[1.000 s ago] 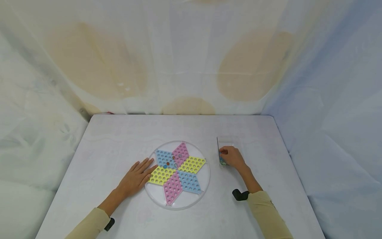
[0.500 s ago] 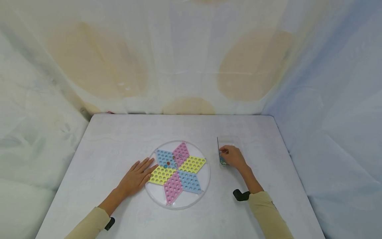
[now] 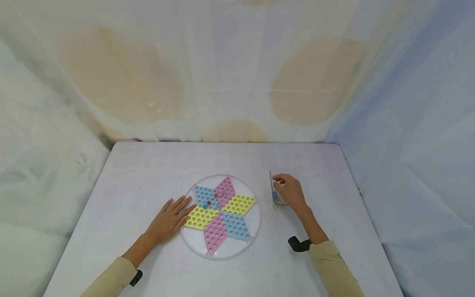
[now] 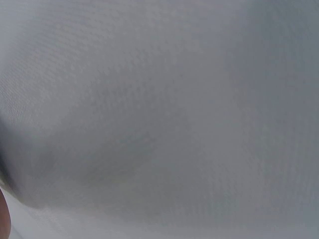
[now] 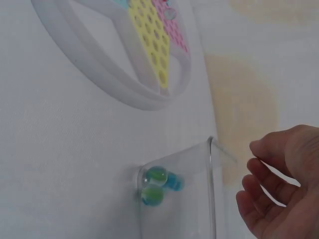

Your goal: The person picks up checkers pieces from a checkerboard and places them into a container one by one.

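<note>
A round Chinese checkers board [image 3: 256, 231] lies on the table, its star made of pink, yellow and blue diamonds. Several glass marbles [image 3: 209, 203] sit in holes near its upper middle. My left hand [image 3: 168, 220] rests on the board's left side, fingers spread over the rim and a yellow diamond. Over the clear plastic box [image 5: 212, 189] to the right is my right hand [image 5: 284, 184], its fingers loosely bent with a small gap between thumb and forefinger; no marble shows there. Green and blue marbles [image 5: 155, 184] lie in one end of the box.
White cloth covers the table [image 3: 148, 165], and pale curtains [image 3: 230, 82] hang behind and at both sides. A black wrist camera [image 3: 298, 244] sticks out from the right wrist. The left wrist view is mostly blurred pale fabric.
My right hand has risen and shifted toward the far end of the box, uncovering more of the marbles inside. My left hand and the board have not moved.
</note>
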`<action>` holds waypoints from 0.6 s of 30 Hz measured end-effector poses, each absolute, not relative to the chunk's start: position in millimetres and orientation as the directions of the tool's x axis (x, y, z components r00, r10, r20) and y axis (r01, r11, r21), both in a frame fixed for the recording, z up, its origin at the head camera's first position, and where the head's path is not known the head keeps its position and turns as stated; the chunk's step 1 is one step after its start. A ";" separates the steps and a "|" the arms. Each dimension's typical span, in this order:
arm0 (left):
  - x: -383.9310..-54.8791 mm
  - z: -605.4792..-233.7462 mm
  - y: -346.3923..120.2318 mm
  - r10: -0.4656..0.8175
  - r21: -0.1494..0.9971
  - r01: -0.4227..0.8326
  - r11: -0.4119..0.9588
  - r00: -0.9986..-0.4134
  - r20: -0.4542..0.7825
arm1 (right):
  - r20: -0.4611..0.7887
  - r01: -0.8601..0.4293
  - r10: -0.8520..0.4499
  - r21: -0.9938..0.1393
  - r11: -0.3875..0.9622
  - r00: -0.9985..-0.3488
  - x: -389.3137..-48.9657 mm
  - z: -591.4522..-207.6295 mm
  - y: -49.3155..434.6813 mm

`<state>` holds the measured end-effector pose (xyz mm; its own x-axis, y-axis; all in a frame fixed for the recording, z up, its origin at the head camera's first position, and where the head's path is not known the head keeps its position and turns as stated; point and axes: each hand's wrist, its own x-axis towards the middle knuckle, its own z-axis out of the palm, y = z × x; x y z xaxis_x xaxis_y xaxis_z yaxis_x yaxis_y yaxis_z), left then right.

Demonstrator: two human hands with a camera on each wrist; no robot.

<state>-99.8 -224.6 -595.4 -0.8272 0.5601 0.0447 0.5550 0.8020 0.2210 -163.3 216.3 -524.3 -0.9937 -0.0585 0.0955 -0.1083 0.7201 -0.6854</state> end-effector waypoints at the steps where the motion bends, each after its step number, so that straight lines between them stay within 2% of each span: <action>1: -99.7 -595.7 -224.7 0.561 0.220 0.557 0.801 -0.826 0.048 | 0.117 -0.126 -0.062 -0.694 0.709 -0.991 -163.1 -522.7 214.0; 7: -99.9 -595.7 -225.0 0.565 0.203 0.561 0.802 -0.824 0.046 | 0.180 -0.206 -0.107 -0.738 0.643 -0.978 -159.1 -509.8 195.2; 18: -99.2 -593.1 -224.5 0.576 0.181 0.577 0.797 -0.815 0.063 | 0.221 -0.286 -0.181 -0.755 0.590 -0.958 -151.2 -500.9 166.3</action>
<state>-99.2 -224.5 -593.1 -0.8152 0.5757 0.0631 0.5766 0.7967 0.1813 -151.2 166.3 -500.9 -0.9582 -0.1811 0.2215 -0.2860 0.5899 -0.7551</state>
